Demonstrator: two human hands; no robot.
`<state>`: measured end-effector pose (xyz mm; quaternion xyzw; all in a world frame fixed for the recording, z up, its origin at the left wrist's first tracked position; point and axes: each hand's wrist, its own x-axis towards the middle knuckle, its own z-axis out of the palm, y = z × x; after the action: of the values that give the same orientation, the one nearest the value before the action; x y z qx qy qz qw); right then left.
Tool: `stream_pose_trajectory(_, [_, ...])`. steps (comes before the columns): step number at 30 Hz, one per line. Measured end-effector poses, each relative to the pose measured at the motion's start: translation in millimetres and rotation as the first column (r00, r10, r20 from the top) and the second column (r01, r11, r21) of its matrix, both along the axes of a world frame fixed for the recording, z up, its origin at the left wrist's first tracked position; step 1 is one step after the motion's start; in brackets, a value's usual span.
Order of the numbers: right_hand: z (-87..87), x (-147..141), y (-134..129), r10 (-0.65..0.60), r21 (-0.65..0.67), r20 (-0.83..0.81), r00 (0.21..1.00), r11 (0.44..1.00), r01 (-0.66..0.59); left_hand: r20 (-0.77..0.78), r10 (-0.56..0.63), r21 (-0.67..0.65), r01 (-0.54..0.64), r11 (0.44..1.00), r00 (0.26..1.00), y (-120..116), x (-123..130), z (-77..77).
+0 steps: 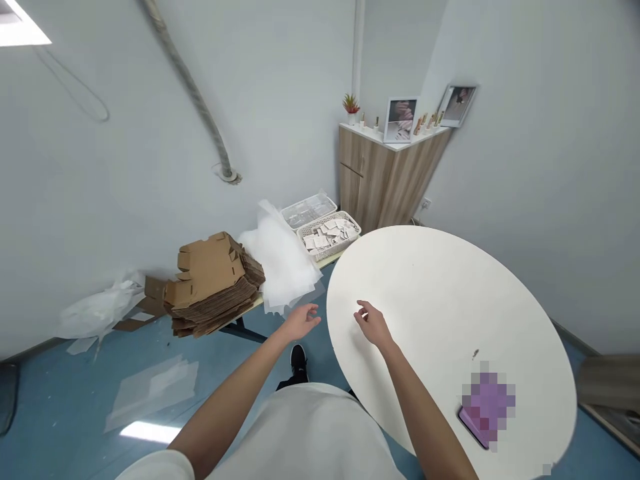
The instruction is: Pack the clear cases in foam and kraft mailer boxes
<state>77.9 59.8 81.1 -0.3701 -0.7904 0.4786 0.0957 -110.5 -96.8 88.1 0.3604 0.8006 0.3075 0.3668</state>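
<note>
My left hand (pixel 301 322) is held out in the air between the white foam sheets (pixel 284 263) and the round white table (pixel 450 293). Its fingers are loosely bent and apart, with nothing in them. Over the left part of the tabletop is my right hand (pixel 373 324), also without anything in it, thumb and fingers apart. Whether it touches the table I cannot tell. A stack of flat brown cardboard boxes (pixel 213 270) lies on a low bench, left of the foam sheets.
Behind the sheets stand a white basket (pixel 326 252) of small white packets and a shallow white tray (pixel 309 210). A phone (pixel 475 427), partly blurred out, lies on the table. A wooden cabinet (pixel 373 180) fills the corner. Plastic sheets (pixel 155 387) lie on the blue floor.
</note>
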Motion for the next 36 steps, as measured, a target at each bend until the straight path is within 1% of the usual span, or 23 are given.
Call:
stream_pose_trajectory(4, [3.3,-52.6,-4.0,0.031,0.009,-0.061,0.998,0.999,-0.031,-0.065,-0.009,0.065,0.013,0.998,0.998,6.9,-37.1,1.1])
stream_pose_trajectory(7, [4.2,-93.5,-8.2,0.038,0.022,-0.066,0.997,0.999,-0.037,-0.091,-0.028,0.101,0.037,0.994,0.995,10.6,-74.8,4.5])
stream_pose_trajectory(10, [2.5,-129.0,-11.9,0.051,0.037,-0.031,0.998,0.998,-0.050,-0.100,-0.055,0.123,0.067,0.990,0.994,10.8,-114.8,6.8])
stream_pose_trajectory(13, [-2.2,-155.0,-13.7,0.048,0.070,0.026,0.999,0.996,-0.050,-0.084,-0.079,0.134,0.090,0.987,0.993,9.7,-150.8,5.5])
stream_pose_trajectory(15, [-5.7,-167.5,-13.8,0.023,0.093,0.061,0.998,0.995,-0.028,-0.077,-0.093,0.141,0.103,0.985,0.993,10.8,-169.9,3.3])
stream_pose_trajectory(19, [-9.8,-186.0,-10.3,-0.025,0.154,0.109,0.994,0.988,0.008,-0.052,-0.140,0.169,0.147,0.975,0.989,22.9,-193.9,-2.6])
stream_pose_trajectory(24, [-9.8,-205.7,6.5,-0.070,0.284,0.114,0.991,0.958,0.035,-0.018,-0.184,0.170,0.185,0.968,0.983,55.9,-204.7,-14.6])
stream_pose_trajectory(29, [-17.2,-232.5,40.5,-0.081,0.366,0.150,0.985,0.930,0.020,0.043,-0.168,0.153,0.160,0.975,0.985,98.8,-215.7,-25.2])
stream_pose_trajectory(31, [-23.0,-248.6,56.9,-0.063,0.397,0.188,0.980,0.918,-0.017,0.073,-0.138,0.129,0.128,0.983,0.988,119.0,-224.7,-28.1])
stream_pose_trajectory(33, [-29.6,-267.7,72.6,-0.022,0.414,0.246,0.969,0.907,-0.084,0.108,-0.102,0.087,0.093,0.992,0.989,141.4,-235.8,-31.7])
stream_pose_trajectory(36, [-40.3,-298.2,92.0,0.038,0.397,0.386,0.922,0.895,-0.203,0.119,-0.099,-0.004,0.100,0.995,0.988,176.6,-251.9,-40.3])
